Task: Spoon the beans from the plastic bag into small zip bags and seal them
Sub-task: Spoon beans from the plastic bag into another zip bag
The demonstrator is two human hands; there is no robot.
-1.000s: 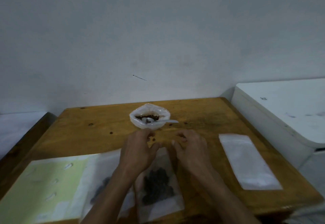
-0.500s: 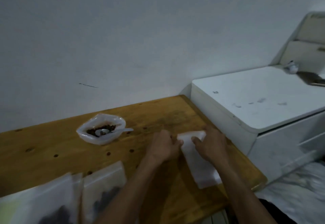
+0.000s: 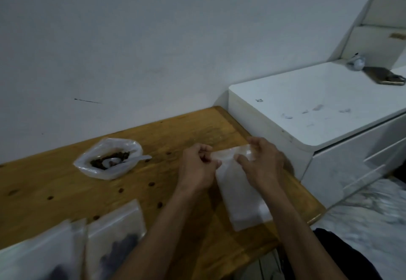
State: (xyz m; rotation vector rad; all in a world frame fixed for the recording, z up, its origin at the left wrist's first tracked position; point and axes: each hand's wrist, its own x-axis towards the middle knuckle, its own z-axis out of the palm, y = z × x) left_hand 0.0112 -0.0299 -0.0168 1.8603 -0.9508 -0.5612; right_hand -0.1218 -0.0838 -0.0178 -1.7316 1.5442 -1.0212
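Closest to you, down left of your left forearm, two filled zip bags point(image 3: 114, 242) lie flat with dark beans inside. Your left hand point(image 3: 197, 166) and right hand point(image 3: 261, 165) each pinch a top corner of an empty zip bag point(image 3: 239, 194), fingers curled on its mouth edge. Farther out, left of your left hand, the plastic bag of beans point(image 3: 109, 159) sits open on the wooden table point(image 3: 55, 180), spoon point(image 3: 129, 160) resting in it.
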